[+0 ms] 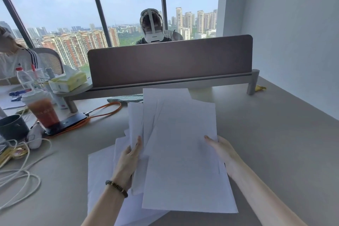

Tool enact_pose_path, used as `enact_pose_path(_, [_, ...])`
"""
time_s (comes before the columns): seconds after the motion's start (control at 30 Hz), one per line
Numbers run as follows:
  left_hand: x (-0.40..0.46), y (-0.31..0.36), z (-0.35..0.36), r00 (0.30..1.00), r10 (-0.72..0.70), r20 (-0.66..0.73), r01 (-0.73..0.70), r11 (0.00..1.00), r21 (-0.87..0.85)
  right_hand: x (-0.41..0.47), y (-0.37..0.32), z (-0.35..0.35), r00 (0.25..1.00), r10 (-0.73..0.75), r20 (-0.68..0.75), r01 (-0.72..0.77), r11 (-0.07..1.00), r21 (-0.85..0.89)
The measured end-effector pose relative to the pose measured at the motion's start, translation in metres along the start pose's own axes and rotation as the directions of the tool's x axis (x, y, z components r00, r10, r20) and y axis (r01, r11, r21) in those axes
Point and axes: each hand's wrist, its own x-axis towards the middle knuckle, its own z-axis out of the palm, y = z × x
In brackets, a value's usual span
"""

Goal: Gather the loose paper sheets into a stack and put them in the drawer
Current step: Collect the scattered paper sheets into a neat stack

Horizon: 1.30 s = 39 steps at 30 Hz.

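— Grey desk [266,143] under a wide window, city beyond. Where are the sheets?

— Middle of the desk, right in front of the person. A fanned bundle of sheets [179,152] is lifted and tilted, its long axis running away toward the divider [168,60]. More sheets [100,170] lie flat on the desk beneath and to the left, partly covered by the bundle.

— And the hands?

— One on each long edge. The left hand [128,159] grips the bundle's left side, thumb on top and fingers curled around the edges of several sheets. The right hand [222,152] is at the right edge, thumb lying on the top sheet; its fingers are hidden behind the paper, so I judge it holds the edge rather than just rests there.

— What does the next move turn on?

— The sheets are skewed, their far corners spread apart. The hands sit at the near half, so the far ends are free. I'd guess squaring them comes first. The flat sheets lie nearer the left hand.

— The drawer?

— Not in view.

— Anything close by?

— A phone [69,123] and an orange cable [108,108] to the left, a lidded drink [43,110] on the phone, white cord [22,176] further left. All apart from the paper.
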Motion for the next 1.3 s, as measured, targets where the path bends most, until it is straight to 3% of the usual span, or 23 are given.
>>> enact_pose_path(0.23, [-0.004,0.004,0.005,0.997,0.016,0.074,-0.023,0.995,0.095,0.004,-0.001,0.013,0.999,-0.033,0.032,0.031,0.997,0.074])
enact_pose_path(0.47, [0.004,0.006,0.004,0.985,-0.011,0.170,0.004,0.999,0.040,0.005,-0.009,0.014,0.995,-0.100,0.020,0.099,0.994,0.055])
enact_pose_path(0.63, [0.008,0.022,0.008,0.961,0.090,0.262,-0.095,0.995,0.006,-0.002,-0.036,0.008,0.972,-0.233,0.045,0.234,0.972,-0.021])
enact_pose_path(0.83, [0.010,0.039,0.013,0.918,0.292,0.267,-0.283,0.956,-0.073,-0.018,-0.074,0.013,0.904,-0.426,0.036,0.428,0.901,-0.075])
enact_pose_path(0.97, [0.007,0.042,0.019,0.911,0.343,0.230,-0.327,0.939,-0.103,-0.026,-0.078,0.017,0.855,-0.518,0.024,0.518,0.851,-0.087])
enact_pose_path(1.13, [-0.005,0.039,0.024,0.923,0.330,0.196,-0.314,0.943,-0.108,-0.034,-0.069,0.015,0.854,-0.518,0.047,0.520,0.853,-0.043])
enact_pose_path(1.3, [-0.014,0.059,0.023,0.884,0.448,0.135,-0.423,0.888,-0.181,-0.037,-0.072,0.015,0.828,-0.558,0.052,0.559,0.829,-0.005])
